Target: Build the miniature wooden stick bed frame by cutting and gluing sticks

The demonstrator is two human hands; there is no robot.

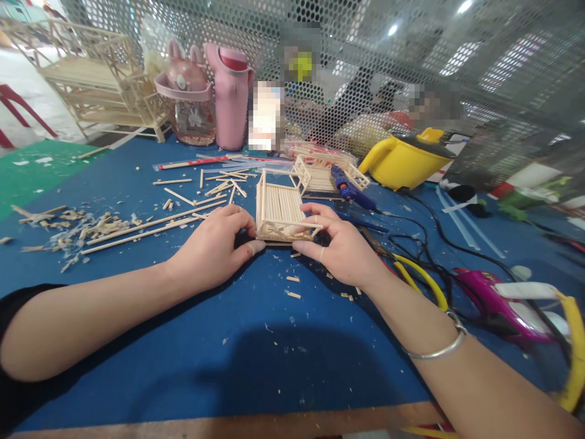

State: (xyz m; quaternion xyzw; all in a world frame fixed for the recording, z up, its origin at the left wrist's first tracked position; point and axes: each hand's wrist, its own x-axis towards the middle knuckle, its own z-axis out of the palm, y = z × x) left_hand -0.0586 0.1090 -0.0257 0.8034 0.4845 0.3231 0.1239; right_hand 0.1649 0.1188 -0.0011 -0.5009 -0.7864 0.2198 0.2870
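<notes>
A small model built of thin wooden sticks [281, 204] stands on the blue tabletop in front of me, with a slatted floor and a raised stick frame. My left hand [217, 244] grips its lower left corner, thumb and fingers bent round the edge. On the other side, my right hand [342, 247] holds the right end, thumb low at the front and fingers over the side. Just behind it sits a second stick model [320, 177], with a blue hot glue gun [350, 189] leaning against it.
Loose sticks [219, 189] and a pile of offcuts [100, 225] lie left. Pink bottles [231, 97], a lit screen [265, 116] and a larger stick structure [91, 79] stand behind. Right are a yellow pot [402, 161], black cables, yellow-handled pliers [420, 280] and a purple device [503, 305].
</notes>
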